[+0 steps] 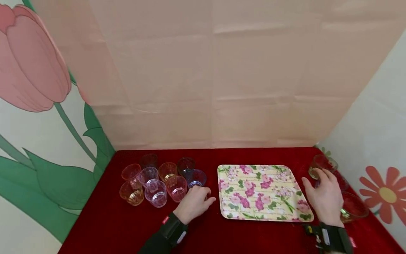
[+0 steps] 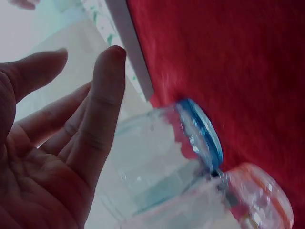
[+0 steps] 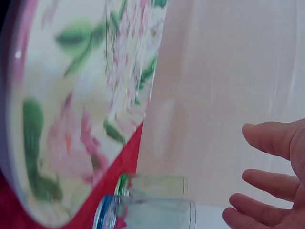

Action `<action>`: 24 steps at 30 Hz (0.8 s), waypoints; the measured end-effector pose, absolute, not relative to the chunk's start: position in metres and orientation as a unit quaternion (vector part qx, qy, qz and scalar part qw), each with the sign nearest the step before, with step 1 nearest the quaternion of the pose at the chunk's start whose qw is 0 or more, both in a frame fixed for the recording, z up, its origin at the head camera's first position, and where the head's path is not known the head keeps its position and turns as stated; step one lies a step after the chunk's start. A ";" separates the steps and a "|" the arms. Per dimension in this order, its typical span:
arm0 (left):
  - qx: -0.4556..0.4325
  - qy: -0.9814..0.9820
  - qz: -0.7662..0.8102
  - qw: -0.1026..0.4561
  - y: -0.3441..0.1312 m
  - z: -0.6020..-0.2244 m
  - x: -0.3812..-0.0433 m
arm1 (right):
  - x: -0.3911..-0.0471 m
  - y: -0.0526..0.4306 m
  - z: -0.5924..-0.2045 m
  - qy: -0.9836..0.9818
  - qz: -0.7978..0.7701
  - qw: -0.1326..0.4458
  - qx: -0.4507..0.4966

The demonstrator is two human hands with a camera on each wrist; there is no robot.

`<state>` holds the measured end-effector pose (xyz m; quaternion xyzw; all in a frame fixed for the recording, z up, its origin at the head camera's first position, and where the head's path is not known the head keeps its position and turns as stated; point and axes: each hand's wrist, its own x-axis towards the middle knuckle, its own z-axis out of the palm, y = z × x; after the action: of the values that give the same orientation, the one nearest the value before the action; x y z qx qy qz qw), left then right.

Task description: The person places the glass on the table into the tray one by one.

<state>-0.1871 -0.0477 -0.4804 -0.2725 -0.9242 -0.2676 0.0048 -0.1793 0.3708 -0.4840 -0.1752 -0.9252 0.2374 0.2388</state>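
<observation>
My left hand (image 1: 195, 203) is beside the front right of a cluster of coloured glasses, its fingers relaxed around nothing. Nearest to it are a blue glass (image 1: 196, 178) and a pink glass (image 1: 176, 188). In the left wrist view, the blue-based glass (image 2: 167, 152) stands just past the fingers, with a gap to the thumb. My right hand (image 1: 325, 197) hovers between the flowered tray and the right-hand glasses, fingers spread. A greenish glass (image 1: 324, 163) is beyond its fingertips. The right wrist view shows that hand (image 3: 274, 181) apart from a green-based glass (image 3: 155, 186) and a blue-based one (image 3: 152, 214).
A flowered rectangular tray (image 1: 260, 192) lies between the hands on the red cloth (image 1: 253, 238). More glasses, including a lilac (image 1: 156, 194) and a yellow one (image 1: 131, 193), stand at left. A yellowish glass vessel (image 1: 353, 208) stands right of the right hand, near the side wall.
</observation>
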 end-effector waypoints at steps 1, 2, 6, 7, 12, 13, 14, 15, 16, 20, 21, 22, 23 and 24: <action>-0.274 -0.925 -0.265 0.004 -0.046 -0.482 -0.187 | -0.179 0.374 -0.483 -0.924 0.235 0.238 -0.183; -0.273 -0.924 -0.267 -0.001 -0.045 -0.483 -0.187 | -0.178 0.377 -0.483 -0.923 0.233 0.241 -0.188; -0.279 -0.922 -0.268 -0.027 -0.039 -0.489 -0.187 | -0.174 0.393 -0.482 -0.920 0.221 0.249 -0.206; -0.279 -0.922 -0.266 -0.032 -0.037 -0.491 -0.187 | -0.173 0.398 -0.482 -0.921 0.216 0.244 -0.214; -0.271 -0.926 -0.257 -0.052 -0.030 -0.497 -0.188 | -0.164 0.424 -0.481 -0.927 0.190 0.161 -0.281; -0.270 -0.926 -0.259 -0.053 -0.028 -0.498 -0.189 | -0.162 0.429 -0.481 -0.928 0.183 0.136 -0.295; -0.268 -0.925 -0.263 -0.054 -0.027 -0.499 -0.189 | -0.160 0.433 -0.481 -0.928 0.174 0.112 -0.309; -0.266 -0.925 -0.266 -0.052 -0.026 -0.500 -0.189 | -0.158 0.437 -0.482 -0.928 0.167 0.089 -0.322; -0.264 -0.925 -0.269 -0.052 -0.025 -0.501 -0.190 | -0.157 0.440 -0.482 -0.927 0.162 0.068 -0.333; -0.249 -0.927 -0.274 -0.062 -0.022 -0.502 -0.190 | -0.151 0.447 -0.482 -0.919 0.166 0.002 -0.358; -0.243 -0.928 -0.273 -0.067 -0.021 -0.502 -0.190 | -0.150 0.448 -0.481 -0.918 0.171 -0.009 -0.359; -0.237 -0.930 -0.270 -0.074 -0.019 -0.502 -0.190 | -0.148 0.448 -0.480 -0.917 0.173 -0.016 -0.358; -0.230 -0.932 -0.268 -0.079 -0.018 -0.502 -0.190 | -0.147 0.448 -0.479 -0.918 0.175 -0.023 -0.355; -0.226 -0.934 -0.265 -0.080 -0.016 -0.502 -0.189 | -0.145 0.448 -0.478 -0.918 0.176 -0.030 -0.354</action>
<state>-0.1894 -0.0157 -0.5023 -0.2263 -0.9339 -0.2651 -0.0797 -0.1452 0.4477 -0.4780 -0.3537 -0.9181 0.1763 -0.0301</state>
